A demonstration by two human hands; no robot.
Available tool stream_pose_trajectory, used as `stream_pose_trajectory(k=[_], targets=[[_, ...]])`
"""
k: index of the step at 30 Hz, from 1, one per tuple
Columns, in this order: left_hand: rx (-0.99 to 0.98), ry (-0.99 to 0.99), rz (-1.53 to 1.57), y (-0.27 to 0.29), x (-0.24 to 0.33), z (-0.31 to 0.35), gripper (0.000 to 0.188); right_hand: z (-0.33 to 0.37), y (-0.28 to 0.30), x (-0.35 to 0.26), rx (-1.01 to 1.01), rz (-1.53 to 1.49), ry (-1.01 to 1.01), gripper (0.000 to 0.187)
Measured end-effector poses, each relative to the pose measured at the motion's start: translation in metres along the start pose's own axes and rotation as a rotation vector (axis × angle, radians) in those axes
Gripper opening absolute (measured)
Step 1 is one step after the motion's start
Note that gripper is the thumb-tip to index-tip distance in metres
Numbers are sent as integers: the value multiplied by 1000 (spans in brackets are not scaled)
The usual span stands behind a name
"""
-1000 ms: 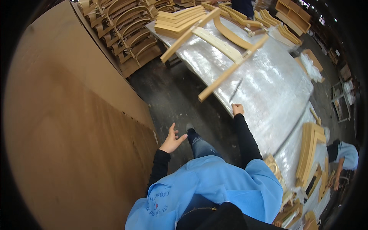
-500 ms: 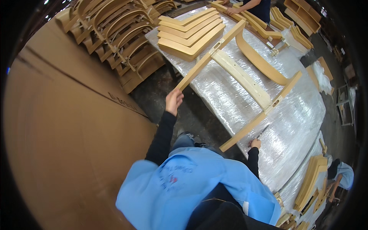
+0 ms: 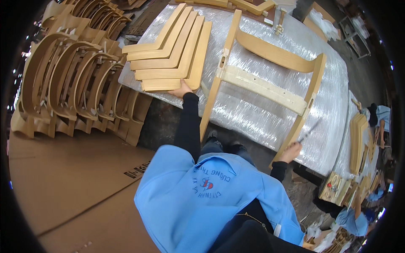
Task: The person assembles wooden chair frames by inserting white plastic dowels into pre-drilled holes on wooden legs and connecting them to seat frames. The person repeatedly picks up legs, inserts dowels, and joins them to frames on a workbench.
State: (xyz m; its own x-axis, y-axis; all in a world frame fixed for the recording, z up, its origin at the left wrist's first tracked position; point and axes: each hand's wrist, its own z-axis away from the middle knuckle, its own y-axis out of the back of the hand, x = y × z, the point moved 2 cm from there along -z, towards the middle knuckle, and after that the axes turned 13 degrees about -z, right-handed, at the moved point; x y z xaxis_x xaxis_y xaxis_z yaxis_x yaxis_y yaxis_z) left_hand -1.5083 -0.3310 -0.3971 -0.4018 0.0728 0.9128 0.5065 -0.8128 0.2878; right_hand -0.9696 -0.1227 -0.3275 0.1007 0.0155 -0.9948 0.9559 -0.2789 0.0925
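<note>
My left hand (image 3: 183, 89) is closed on the corner of the nearest L-shaped wooden piece (image 3: 195, 69) in a stack of such pieces. In my right hand (image 3: 291, 152) is a slim grey tool (image 3: 310, 130), its exact kind too blurred to tell. That hand is beside the near end of a wooden chair frame's right leg. The chair frame (image 3: 265, 90) lies on the table, with two straight legs, a pale crossbar and a curved back rail. Its leg ends reach past the table's near edge.
The table (image 3: 333, 84) is wrapped in clear plastic film. Curved wooden parts (image 3: 63, 80) are stacked at the left, above large brown cardboard (image 3: 76, 177). More wooden pieces (image 3: 358, 135) and people (image 3: 352, 219) are at the right. A small wooden fixture (image 3: 279, 25) stands on the far side.
My left hand has let go of the frame's left leg and moved up to the L-shaped stack. My right hand, still with the tool, is now by the right leg. The view has turned.
</note>
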Motion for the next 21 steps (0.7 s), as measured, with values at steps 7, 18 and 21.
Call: stream_pose_trajectory(k=[7, 18, 21], targets=[[-100, -766, -631, 25, 80, 67, 108, 134, -191, -88, -715, -313, -339, 18], [-459, -1598, -1242, 47, 68, 25, 79, 161, -185, -143, -939, -434, -455, 18], [-542, -1585, -906, 79, 115, 32, 60, 148, -168, -144, -904, -406, -399, 19]])
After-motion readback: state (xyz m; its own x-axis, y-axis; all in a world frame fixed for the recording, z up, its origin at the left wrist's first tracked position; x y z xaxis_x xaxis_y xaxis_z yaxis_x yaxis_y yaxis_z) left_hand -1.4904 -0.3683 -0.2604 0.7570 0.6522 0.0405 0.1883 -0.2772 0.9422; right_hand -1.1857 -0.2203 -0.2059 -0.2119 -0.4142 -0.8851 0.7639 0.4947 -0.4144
